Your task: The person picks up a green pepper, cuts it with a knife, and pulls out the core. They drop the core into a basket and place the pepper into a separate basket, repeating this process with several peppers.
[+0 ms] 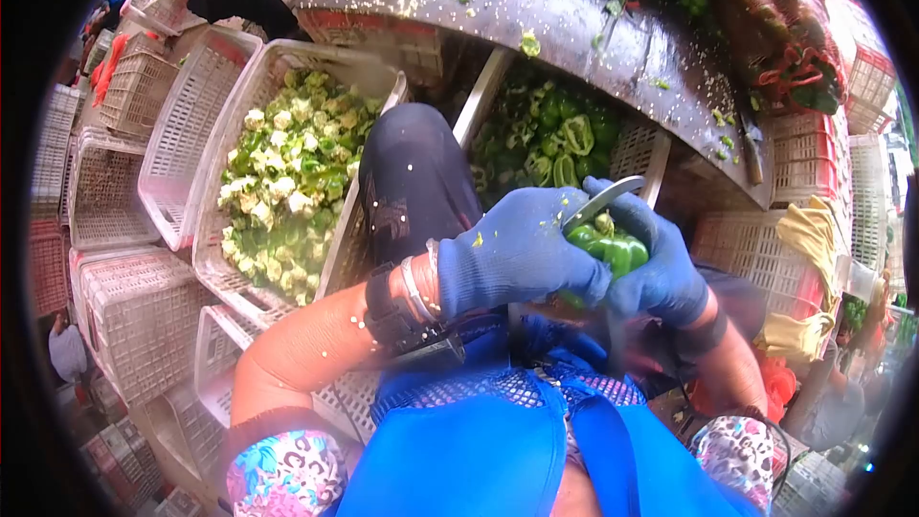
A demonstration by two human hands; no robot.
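Now | both gloved hands grip green pepper (pixel 609 251) | right hand (pixel 661 273) holds blade (pixel 601 201) | left hand (pixel 522 254) | no legible writing

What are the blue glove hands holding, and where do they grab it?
Both hands hold a green bell pepper. The left hand wraps its side; the right hand cups the other side and also grips a curved metal blade at the pepper's top.
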